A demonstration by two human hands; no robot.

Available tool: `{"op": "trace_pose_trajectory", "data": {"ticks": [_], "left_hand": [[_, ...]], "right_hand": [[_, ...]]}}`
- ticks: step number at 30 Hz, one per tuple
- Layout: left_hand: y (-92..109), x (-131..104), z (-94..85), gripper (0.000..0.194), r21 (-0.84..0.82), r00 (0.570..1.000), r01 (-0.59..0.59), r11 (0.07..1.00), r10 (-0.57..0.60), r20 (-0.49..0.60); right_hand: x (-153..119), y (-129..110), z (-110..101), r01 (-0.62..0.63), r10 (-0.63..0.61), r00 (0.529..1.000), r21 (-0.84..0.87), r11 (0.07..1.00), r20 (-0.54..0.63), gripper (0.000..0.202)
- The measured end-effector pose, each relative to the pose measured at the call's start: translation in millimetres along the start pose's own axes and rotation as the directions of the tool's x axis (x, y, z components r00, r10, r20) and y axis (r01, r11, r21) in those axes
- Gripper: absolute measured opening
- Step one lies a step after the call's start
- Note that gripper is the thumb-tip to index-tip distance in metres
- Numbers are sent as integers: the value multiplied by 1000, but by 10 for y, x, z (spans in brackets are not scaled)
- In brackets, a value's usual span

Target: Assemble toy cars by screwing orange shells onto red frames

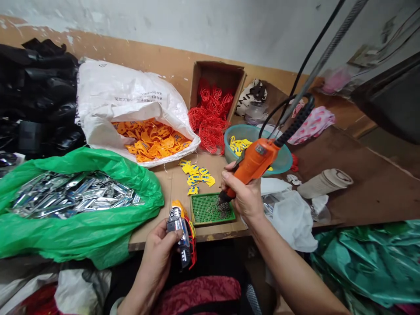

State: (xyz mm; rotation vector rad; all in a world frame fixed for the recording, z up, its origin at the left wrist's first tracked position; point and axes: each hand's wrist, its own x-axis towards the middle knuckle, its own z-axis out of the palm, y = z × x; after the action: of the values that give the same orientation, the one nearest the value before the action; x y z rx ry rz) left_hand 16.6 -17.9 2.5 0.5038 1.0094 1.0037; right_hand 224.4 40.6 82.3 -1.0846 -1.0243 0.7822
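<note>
My left hand [160,245] is closed around a toy car [184,236] near the table's front edge. The car's dark underside with a silvery plate faces up, and yellow and red parts show along its sides. An orange electric screwdriver [254,162] is gripped in my right hand [246,192], its cable running up to the right. The driver's tip points down into a green tray [197,211] with a perforated floor, where small screws [224,210] lie in a heap around it. Whether a screw clings to the tip cannot be made out.
Yellow printed pieces [197,175] lie behind the tray. A green bag [138,218] of silvery plates and a white sack [131,87] of orange parts stand left. Red parts [211,118] spill from a carton. A teal bowl [282,159] and plastic bags [292,214] are right.
</note>
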Motion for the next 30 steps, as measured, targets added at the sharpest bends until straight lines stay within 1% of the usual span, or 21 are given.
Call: {"op": "trace_pose_trajectory", "data": {"ticks": [5,8,14,21,26,30], "left_hand": [[-10,11,18,37,54,999,-25,998,27,-34],[-14,11,41,39,69,998,-34,997,38,-52],[-35,46,34,43,66,998,-35,997,39,-59],[-25,54,48,36,72,998,-27,997,31,-55],[-24,56,57,46,75,997,-24,997,29,-68],[-20,59,64,46,85,997,-5,996,11,-76]], "right_hand": [[-90,217,19,-12,11,1000,80,997,15,20],[-95,328,26,-10,6,1000,130,991,29,20],[-91,498,16,-11,2,999,171,985,50,21],[-95,534,28,-25,13,998,201,979,63,23],[-95,518,35,-24,10,997,190,982,74,22],[-109,533,39,-23,9,997,179,984,77,23]]}}
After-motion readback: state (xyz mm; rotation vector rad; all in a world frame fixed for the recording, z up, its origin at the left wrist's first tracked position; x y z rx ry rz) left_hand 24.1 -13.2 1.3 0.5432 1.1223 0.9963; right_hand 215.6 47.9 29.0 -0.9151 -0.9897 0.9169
